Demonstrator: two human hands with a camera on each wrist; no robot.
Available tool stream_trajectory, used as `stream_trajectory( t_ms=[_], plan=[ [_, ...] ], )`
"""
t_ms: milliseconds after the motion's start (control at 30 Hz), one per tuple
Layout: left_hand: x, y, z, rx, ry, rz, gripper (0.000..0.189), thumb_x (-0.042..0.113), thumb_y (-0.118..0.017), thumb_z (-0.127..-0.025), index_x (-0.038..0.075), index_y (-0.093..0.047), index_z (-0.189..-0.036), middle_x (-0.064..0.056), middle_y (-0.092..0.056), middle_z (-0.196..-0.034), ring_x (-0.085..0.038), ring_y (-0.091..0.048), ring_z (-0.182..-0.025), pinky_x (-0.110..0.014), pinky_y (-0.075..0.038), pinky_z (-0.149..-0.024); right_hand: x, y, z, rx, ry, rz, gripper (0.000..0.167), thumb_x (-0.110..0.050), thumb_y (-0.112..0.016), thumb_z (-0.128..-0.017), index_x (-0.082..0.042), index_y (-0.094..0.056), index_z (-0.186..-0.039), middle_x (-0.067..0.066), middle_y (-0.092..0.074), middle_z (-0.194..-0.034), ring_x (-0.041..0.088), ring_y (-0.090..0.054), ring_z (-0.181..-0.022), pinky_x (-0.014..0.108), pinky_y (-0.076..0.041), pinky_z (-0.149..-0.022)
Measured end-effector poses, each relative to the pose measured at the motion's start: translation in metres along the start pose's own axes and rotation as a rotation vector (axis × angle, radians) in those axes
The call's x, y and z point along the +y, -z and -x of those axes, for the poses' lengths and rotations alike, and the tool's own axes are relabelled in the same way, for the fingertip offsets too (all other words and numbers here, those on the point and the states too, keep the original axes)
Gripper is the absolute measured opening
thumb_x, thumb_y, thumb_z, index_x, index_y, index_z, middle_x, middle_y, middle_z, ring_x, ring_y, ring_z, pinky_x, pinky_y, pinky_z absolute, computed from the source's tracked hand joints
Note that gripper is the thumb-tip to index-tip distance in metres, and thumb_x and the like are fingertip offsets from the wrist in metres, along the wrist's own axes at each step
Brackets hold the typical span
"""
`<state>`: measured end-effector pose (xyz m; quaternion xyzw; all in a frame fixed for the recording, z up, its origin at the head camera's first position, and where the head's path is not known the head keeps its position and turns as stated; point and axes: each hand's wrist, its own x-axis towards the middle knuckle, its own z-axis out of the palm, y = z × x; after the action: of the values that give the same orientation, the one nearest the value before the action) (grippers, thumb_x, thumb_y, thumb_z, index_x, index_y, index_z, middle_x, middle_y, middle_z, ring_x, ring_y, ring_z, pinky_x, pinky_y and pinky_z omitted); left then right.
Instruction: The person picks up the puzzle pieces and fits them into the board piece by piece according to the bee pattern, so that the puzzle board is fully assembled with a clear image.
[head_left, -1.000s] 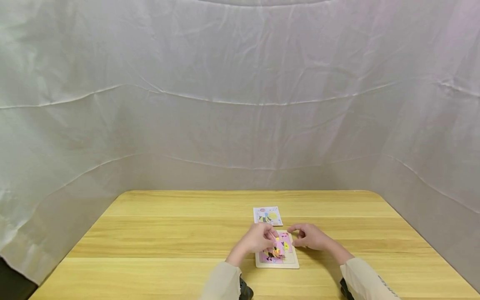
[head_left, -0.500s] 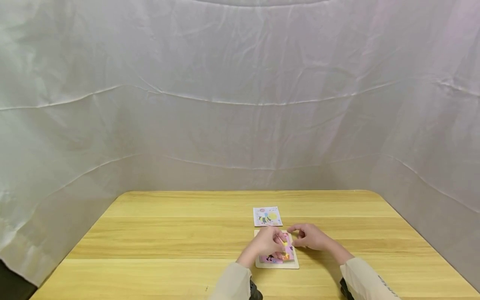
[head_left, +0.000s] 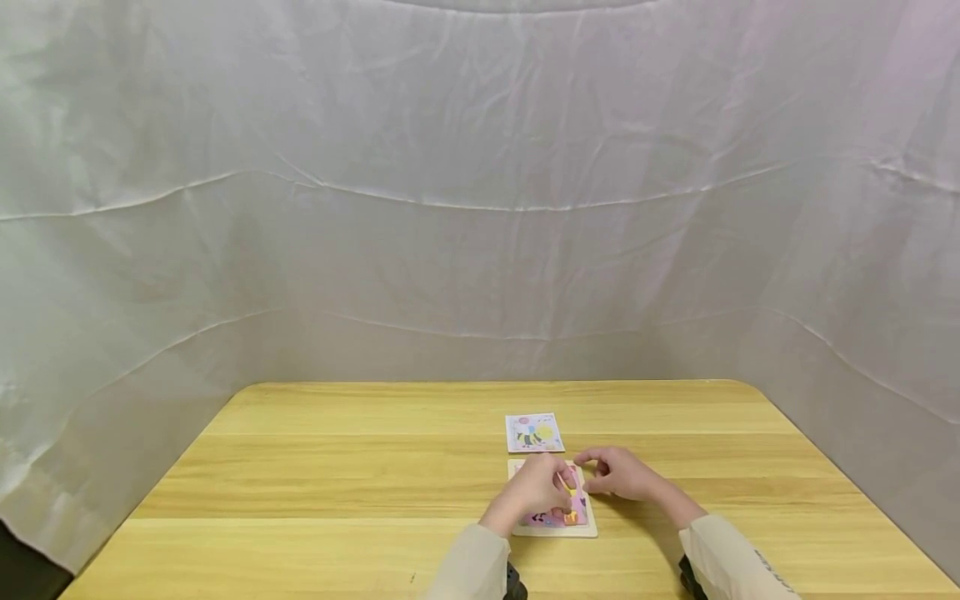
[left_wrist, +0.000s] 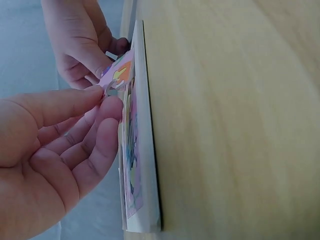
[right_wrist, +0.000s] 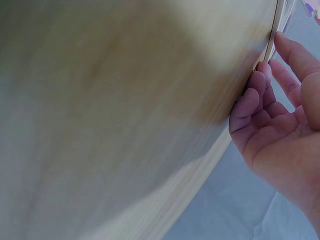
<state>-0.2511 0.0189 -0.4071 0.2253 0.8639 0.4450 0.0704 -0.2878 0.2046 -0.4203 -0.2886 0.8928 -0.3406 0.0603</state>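
A small wooden jigsaw board point(head_left: 557, 533) with a pink picture lies on the table near the front. Over its right part, my left hand point(head_left: 534, 487) pinches a pink puzzle piece point(left_wrist: 119, 77) with yellow and orange print between thumb and fingers. In the left wrist view the piece sits tilted, close over the board. My right hand point(head_left: 622, 473) holds the board at its far right corner, thumb along the right side and index finger at the corner. Its other fingers curl near the tabletop in the right wrist view. The left hand hides much of the picture.
Just beyond the board lies a printed card point(head_left: 534, 433) with a bee picture. The wooden table point(head_left: 337, 483) is enclosed by a pale cloth curtain point(head_left: 480, 275) at the back and sides.
My left hand has moved right with the puzzle piece and lowered it over the board's right part, with only a slight shift in the last half second. The right hand has stayed put.
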Motion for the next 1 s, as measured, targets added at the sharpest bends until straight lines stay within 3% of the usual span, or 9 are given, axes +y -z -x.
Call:
stream_trajectory(
  t_ms=[267,600,800,1000],
  plan=[
    [-0.0003,-0.0004,-0.0002,-0.017,0.009,-0.017,0.013,-0.007,-0.07,-0.069,0.002,-0.061,-0.073,0.002,-0.051,-0.054,-0.009,-0.049,-0.045,-0.018,-0.038,-0.043,0.0004,-0.0002,-0.0008,0.0,0.007,0.011,0.033,-0.006,-0.067,-0.076,0.004,-0.059,-0.107,-0.004,-0.04,-0.058,0.005,-0.034,-0.051,0.019,-0.029,-0.046],
    [0.001,-0.0029,-0.0013,-0.016,-0.012,-0.197,0.016,-0.003,-0.076,-0.064,0.003,-0.064,-0.074,0.005,-0.049,-0.059,-0.004,-0.042,-0.049,-0.017,-0.037,-0.047,0.0026,-0.0005,-0.0014,-0.006,-0.006,0.009,0.034,-0.007,-0.067,-0.077,0.004,-0.059,-0.108,-0.003,-0.041,-0.059,0.005,-0.035,-0.051,0.019,-0.029,-0.047],
    [0.0022,-0.0031,-0.0025,-0.02,0.01,-0.26,0.017,0.0,-0.078,-0.063,0.004,-0.066,-0.075,0.004,-0.052,-0.062,-0.005,-0.043,-0.052,-0.017,-0.037,-0.051,0.0036,-0.0006,-0.0023,-0.01,-0.018,0.012,0.033,-0.006,-0.067,-0.077,0.004,-0.059,-0.108,-0.003,-0.041,-0.059,0.006,-0.035,-0.052,0.019,-0.029,-0.047],
    [0.0039,-0.0003,-0.0022,-0.066,0.029,-0.275,0.022,0.003,-0.079,-0.062,0.003,-0.07,-0.081,0.002,-0.06,-0.071,-0.005,-0.046,-0.058,-0.017,-0.04,-0.056,0.0038,-0.0008,-0.0025,-0.007,-0.027,0.008,0.034,-0.007,-0.067,-0.077,0.004,-0.058,-0.107,-0.004,-0.042,-0.059,0.006,-0.036,-0.052,0.019,-0.03,-0.047]
  ],
)
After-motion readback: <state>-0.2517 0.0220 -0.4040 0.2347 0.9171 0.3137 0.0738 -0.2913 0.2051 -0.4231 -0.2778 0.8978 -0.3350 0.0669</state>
